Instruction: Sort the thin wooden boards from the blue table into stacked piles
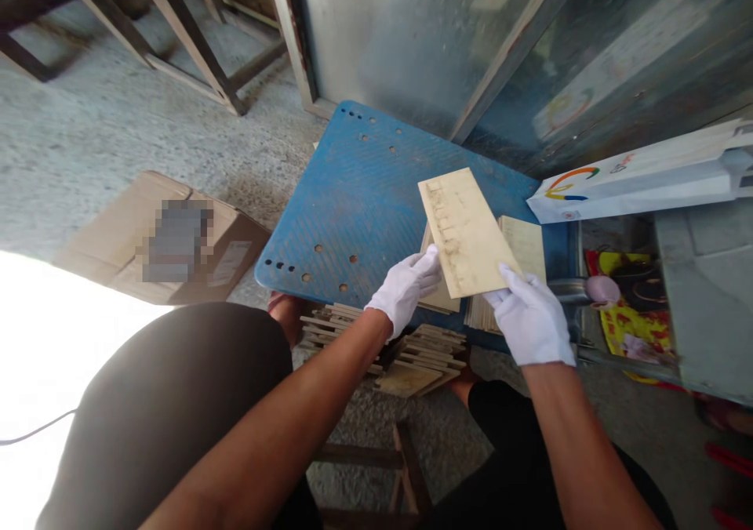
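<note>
A thin, pale wooden board (471, 236) is tilted above the blue platform, with a dark, rough mark along its left side. My right hand (532, 314), in a white glove, grips its lower right corner, thumb on top and fingers beneath. At the board's left edge is my left hand (409, 287), also gloved, its fingers drawn together and the tips at the edge. Under and behind the held board lie stacks of similar boards (523, 244), partly hidden. More thin boards (420, 361) are piled loosely between my legs, below the platform's near edge.
The blue platform (353, 177) has a ribbed surface with holes. A white paper bag (635, 173) lies at right, beside a grey metal surface (706, 303). A cardboard box (229, 236) sits on the floor at left. Behind stands a metal-panelled frame (400, 44).
</note>
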`<action>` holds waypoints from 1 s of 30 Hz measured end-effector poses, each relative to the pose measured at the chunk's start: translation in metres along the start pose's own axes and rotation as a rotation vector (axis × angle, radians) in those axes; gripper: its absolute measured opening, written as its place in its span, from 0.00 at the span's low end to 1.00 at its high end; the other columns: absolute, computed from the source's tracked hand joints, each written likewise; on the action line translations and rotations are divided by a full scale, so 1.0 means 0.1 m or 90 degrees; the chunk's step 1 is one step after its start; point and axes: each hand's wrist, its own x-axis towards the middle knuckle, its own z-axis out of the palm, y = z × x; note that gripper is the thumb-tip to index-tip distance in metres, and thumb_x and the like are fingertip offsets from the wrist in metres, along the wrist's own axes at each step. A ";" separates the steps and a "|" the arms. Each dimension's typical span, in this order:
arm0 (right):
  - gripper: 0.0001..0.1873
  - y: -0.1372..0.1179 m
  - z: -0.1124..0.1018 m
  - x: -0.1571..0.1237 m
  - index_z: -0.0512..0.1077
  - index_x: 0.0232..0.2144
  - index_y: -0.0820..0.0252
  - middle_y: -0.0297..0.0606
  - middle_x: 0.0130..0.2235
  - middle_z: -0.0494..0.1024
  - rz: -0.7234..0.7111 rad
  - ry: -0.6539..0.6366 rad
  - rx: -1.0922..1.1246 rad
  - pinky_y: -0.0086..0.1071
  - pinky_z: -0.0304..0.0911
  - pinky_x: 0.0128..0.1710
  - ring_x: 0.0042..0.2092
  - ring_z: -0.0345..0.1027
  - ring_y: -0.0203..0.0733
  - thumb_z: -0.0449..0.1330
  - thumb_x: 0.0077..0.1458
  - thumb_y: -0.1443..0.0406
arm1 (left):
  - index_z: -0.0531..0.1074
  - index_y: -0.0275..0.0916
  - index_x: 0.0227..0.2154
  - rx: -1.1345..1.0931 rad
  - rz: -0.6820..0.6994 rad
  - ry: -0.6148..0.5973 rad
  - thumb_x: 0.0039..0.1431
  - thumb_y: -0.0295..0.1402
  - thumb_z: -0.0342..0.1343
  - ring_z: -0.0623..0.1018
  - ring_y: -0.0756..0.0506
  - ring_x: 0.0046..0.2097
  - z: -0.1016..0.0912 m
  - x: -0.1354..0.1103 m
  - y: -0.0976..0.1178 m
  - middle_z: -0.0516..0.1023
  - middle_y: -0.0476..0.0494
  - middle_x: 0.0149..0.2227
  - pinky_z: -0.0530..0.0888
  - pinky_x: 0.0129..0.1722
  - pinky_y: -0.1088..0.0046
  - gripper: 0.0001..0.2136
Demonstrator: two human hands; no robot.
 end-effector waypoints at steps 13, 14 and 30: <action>0.23 0.00 -0.26 -1.02 0.71 0.52 0.54 0.44 0.53 0.75 0.083 0.059 0.026 0.47 0.66 0.55 0.55 0.69 0.48 0.63 0.55 0.56 | 0.72 0.31 0.49 -0.316 -0.079 -0.048 0.55 0.26 0.60 0.78 0.39 0.50 0.26 -0.30 -0.15 0.79 0.35 0.46 0.71 0.57 0.59 0.18; 0.25 0.04 -0.27 -1.07 0.69 0.54 0.54 0.44 0.54 0.75 0.089 0.064 0.038 0.46 0.66 0.56 0.57 0.68 0.48 0.63 0.55 0.56 | 0.73 0.31 0.49 -0.313 -0.082 -0.052 0.55 0.26 0.61 0.78 0.39 0.50 0.28 -0.33 -0.18 0.79 0.35 0.46 0.71 0.57 0.59 0.18; 0.34 -0.46 -1.01 -1.49 0.76 0.46 0.60 0.46 0.52 0.76 0.079 0.244 -0.276 0.38 0.72 0.49 0.49 0.74 0.50 0.76 0.32 0.61 | 0.79 0.33 0.23 0.465 -0.378 -0.270 0.32 0.30 0.72 0.80 0.38 0.30 -0.30 -0.51 -0.52 0.80 0.33 0.27 0.77 0.35 0.58 0.12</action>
